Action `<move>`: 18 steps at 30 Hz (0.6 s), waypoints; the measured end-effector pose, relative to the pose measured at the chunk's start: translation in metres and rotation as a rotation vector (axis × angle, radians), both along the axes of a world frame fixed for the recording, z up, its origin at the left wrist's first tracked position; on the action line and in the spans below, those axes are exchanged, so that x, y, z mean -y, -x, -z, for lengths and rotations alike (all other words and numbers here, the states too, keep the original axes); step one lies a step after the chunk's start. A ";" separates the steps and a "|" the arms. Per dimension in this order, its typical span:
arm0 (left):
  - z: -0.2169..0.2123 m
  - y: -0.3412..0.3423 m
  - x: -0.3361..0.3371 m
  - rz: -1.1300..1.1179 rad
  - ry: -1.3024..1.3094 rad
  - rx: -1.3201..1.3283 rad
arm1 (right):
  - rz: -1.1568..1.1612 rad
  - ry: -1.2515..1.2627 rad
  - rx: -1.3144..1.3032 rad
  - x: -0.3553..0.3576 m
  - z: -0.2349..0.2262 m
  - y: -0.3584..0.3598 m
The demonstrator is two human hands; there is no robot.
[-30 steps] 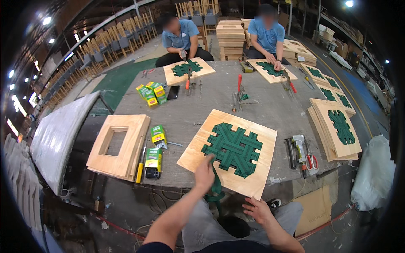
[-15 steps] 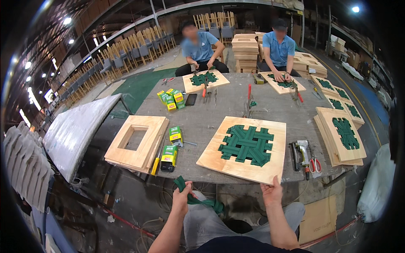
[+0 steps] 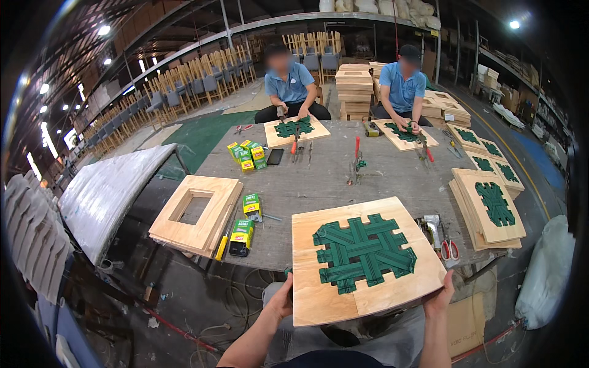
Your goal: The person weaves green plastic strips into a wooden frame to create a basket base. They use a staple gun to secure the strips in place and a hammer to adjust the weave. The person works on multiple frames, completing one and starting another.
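A square wooden panel (image 3: 316, 300) with dark green webbing straps (image 3: 362, 250) woven across its middle is raised off the table's near edge, tilted toward me. At its left edge my left hand (image 3: 283, 298) is closed, its fingers partly hidden behind the board. A small bit of green shows just above that hand; I cannot tell whether the loose strap is still in it. My right hand (image 3: 439, 295) grips the lower right corner, thumb at the edge and fingers underneath.
Left on the table (image 3: 288, 178) are stacked wooden frames (image 3: 161, 211), a yellow-handled tool (image 3: 222, 248) and staple boxes (image 3: 242, 232). Right are a staple gun (image 3: 431, 228), red-handled scissors (image 3: 450, 249) and finished panels (image 3: 467, 199). Two people (image 3: 291, 83) work opposite.
The panel has come off the tabletop, nearer to me and turned. My left hand has moved from my lap, where it held a green strap, to the panel's left edge.
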State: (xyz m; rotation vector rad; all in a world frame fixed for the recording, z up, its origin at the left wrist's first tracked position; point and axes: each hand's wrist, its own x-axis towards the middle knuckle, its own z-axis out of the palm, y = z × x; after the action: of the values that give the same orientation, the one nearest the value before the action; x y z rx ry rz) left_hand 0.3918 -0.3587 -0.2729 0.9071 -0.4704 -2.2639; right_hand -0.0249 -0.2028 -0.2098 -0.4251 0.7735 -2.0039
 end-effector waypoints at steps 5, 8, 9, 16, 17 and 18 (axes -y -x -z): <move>-0.001 -0.042 -0.009 0.124 0.175 -0.101 | -0.175 0.045 -0.013 0.065 0.011 0.015; -0.015 -0.006 -0.019 -0.018 0.115 0.002 | -0.141 -0.064 -0.040 0.102 -0.002 0.025; -0.020 0.004 -0.022 -0.038 0.089 -0.031 | -0.151 -0.078 -0.019 0.113 -0.007 0.027; 0.007 0.085 -0.039 -0.172 0.071 -0.346 | -0.349 -0.430 -0.189 0.105 0.020 -0.044; 0.015 0.099 -0.038 -0.177 0.059 -0.322 | -0.359 -0.494 -0.231 0.092 0.031 -0.051; 0.021 0.119 -0.036 -0.178 -0.007 -0.332 | -0.325 -0.529 -0.200 0.074 0.046 -0.050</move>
State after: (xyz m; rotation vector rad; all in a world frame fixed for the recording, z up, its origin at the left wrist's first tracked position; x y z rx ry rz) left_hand 0.2724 -0.3227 -0.2939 0.5364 -0.2231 -2.1950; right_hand 0.0247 -0.2767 -0.2555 -0.4079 1.2316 -1.4013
